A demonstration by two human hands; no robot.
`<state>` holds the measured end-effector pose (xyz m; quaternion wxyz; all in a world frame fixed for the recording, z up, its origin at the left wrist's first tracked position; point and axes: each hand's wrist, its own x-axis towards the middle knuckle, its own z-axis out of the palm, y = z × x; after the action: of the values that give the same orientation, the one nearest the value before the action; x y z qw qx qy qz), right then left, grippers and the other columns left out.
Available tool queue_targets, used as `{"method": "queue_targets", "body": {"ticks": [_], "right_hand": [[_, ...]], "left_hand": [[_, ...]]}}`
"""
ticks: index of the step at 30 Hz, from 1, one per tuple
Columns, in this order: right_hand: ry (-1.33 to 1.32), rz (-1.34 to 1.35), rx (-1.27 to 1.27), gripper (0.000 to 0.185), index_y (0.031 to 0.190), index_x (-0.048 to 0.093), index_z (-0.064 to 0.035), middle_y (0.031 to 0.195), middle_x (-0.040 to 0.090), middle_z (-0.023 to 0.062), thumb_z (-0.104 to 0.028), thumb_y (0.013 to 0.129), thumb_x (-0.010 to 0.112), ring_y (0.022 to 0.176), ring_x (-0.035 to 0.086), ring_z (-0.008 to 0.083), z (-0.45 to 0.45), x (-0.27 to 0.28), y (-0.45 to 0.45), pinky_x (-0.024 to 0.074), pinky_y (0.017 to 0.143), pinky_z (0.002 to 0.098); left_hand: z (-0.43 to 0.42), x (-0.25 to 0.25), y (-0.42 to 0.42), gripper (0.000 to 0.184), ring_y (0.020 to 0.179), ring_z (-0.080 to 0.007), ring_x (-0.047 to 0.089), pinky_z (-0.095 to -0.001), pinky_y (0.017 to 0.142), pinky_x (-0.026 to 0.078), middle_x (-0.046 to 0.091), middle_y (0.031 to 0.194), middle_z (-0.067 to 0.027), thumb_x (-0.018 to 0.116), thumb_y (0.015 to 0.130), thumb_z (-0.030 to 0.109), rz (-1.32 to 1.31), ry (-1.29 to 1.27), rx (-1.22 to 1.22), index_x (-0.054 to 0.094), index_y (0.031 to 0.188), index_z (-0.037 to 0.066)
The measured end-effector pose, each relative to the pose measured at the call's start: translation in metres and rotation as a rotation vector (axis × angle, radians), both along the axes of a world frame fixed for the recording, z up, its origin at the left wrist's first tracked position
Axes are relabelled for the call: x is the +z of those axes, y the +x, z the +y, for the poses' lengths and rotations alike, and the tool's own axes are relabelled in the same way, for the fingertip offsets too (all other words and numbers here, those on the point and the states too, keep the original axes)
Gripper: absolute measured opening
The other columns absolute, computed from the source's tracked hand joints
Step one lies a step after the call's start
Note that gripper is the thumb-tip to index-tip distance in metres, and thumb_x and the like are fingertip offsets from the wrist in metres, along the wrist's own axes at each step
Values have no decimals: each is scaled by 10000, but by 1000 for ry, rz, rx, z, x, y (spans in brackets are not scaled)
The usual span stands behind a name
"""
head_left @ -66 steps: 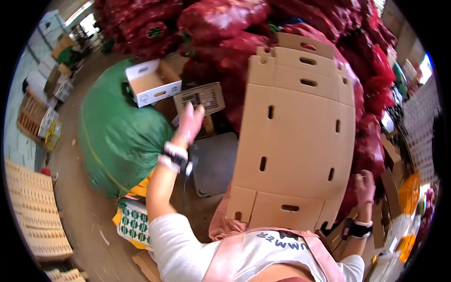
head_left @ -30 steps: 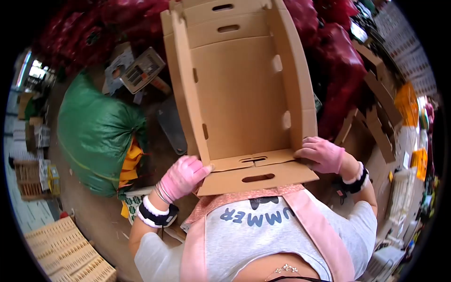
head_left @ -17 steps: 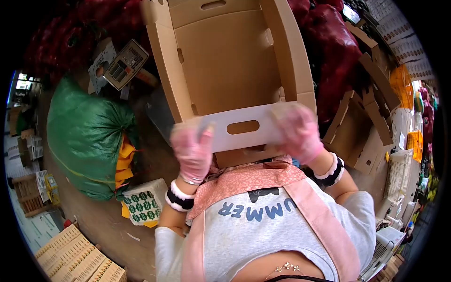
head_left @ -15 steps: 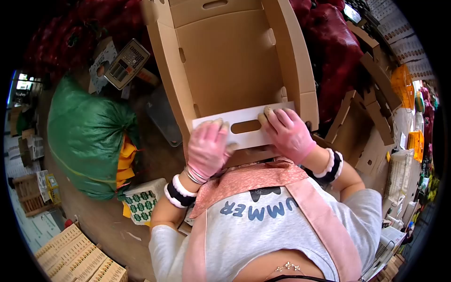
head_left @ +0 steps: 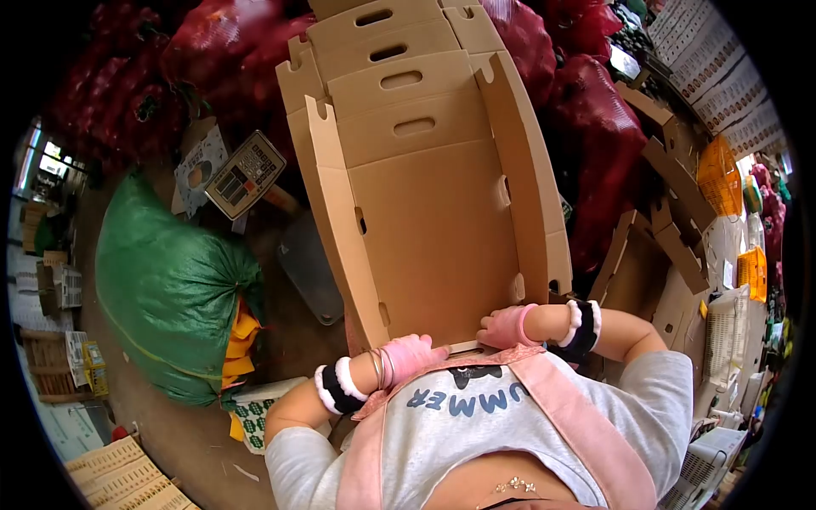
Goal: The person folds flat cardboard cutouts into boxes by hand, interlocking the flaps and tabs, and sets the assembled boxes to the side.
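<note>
A brown cardboard box (head_left: 429, 229) lies in front of my body, its two long sides folded up and its far end flaps with hand holes spread flat. My left hand (head_left: 412, 355), in a pink glove, is closed on the near end panel of the box. On the right part of the same end, my right hand (head_left: 507, 326), also gloved in pink, is closed on the panel. Only a thin white edge of this panel shows between my hands. My chest partly hides the near end.
A green sack (head_left: 174, 293) stands at the left, beside a scale with a keypad display (head_left: 246, 174). Red net sacks (head_left: 595, 127) are piled behind and right of the box. Folded cardboard (head_left: 633, 263) and an orange basket (head_left: 719, 178) are at the right.
Both hands have come down and closer to my body with the end panel, whose white face is now hidden. More of the box's far flaps shows.
</note>
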<state>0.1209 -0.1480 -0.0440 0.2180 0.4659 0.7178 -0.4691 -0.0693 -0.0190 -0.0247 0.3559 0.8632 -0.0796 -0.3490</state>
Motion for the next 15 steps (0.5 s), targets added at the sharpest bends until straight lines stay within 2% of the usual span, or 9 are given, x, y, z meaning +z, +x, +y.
{"method": "queue_targets", "body": {"ticks": [2, 4, 6, 7, 8, 9, 10, 13, 15], "right_hand": [[56, 82, 75, 439, 1137, 577, -82, 1145, 576, 151, -231, 737, 678, 1112, 551, 325, 6, 47, 15, 476, 896, 403], [282, 185, -101, 438, 1100, 586, -85, 1090, 592, 139, -282, 720, 676, 1070, 569, 290, 28, 88, 43, 479, 888, 385], [873, -189, -556, 398, 1045, 597, -86, 1007, 611, 131, -344, 744, 642, 941, 595, 302, 54, 130, 74, 506, 803, 348], [1083, -194, -1071, 420, 1049, 573, -60, 989, 605, 143, -342, 750, 658, 943, 588, 320, 70, 123, 92, 509, 774, 350], [1393, -67, -1140, 490, 1137, 530, -32, 1029, 611, 138, -309, 758, 672, 981, 588, 283, 81, 117, 120, 496, 802, 342], [1223, 228, -1290, 528, 1190, 493, -16, 1054, 610, 131, -264, 759, 669, 999, 580, 251, 99, 106, 143, 485, 814, 332], [1035, 525, -1415, 571, 1242, 455, 0, 1079, 608, 125, -219, 759, 667, 1018, 572, 219, 113, 92, 159, 475, 827, 322], [1188, 771, -1239, 557, 1270, 452, 10, 1120, 583, 87, -141, 763, 626, 1041, 523, 150, 139, 53, 186, 459, 828, 296], [949, 945, -1333, 313, 1082, 594, 18, 938, 603, 20, -67, 783, 552, 867, 539, 93, 122, 65, 176, 458, 741, 246]], "left_hand": [[27, 24, 4, 361, 1019, -351, 584, -416, 855, 486, 593, 1065, -193, 543, 872, 266, -198, -309, 153, 539, 1128, 11], [70, 72, 11, 428, 1058, -328, 553, -401, 912, 446, 562, 1122, -166, 590, 861, 257, -806, -305, 336, 491, 1200, 14], [120, 61, 20, 470, 1075, -242, 529, -343, 923, 429, 522, 1176, -137, 555, 892, 241, -1043, -295, 1021, 424, 1271, -4], [145, 56, 24, 492, 1084, -199, 516, -315, 929, 420, 503, 1203, -122, 538, 907, 233, -1150, -332, 1345, 391, 1307, -13], [171, 60, 27, 513, 1129, -189, 487, -322, 949, 403, 496, 1225, -120, 439, 962, 325, -961, -398, 1424, 362, 1329, -24], [203, 36, 35, 553, 1146, -184, 475, -308, 959, 393, 485, 1244, -105, 377, 976, 408, -868, -608, 1520, 378, 1327, -19], [214, 34, 50, 635, 1099, -206, 509, -362, 970, 395, 515, 1233, -116, 383, 953, 499, -842, -547, 1480, 347, 1372, 24], [284, -33, 77, 604, 1215, -174, 413, -283, 1013, 319, 558, 1199, -91, 355, 966, 490, -766, -443, 1283, 417, 1337, 18], [255, -21, 92, 622, 1267, -196, 355, -312, 1071, 234, 559, 1192, -109, 347, 960, 513, -831, -467, 1240, 461, 1298, 4]]}}
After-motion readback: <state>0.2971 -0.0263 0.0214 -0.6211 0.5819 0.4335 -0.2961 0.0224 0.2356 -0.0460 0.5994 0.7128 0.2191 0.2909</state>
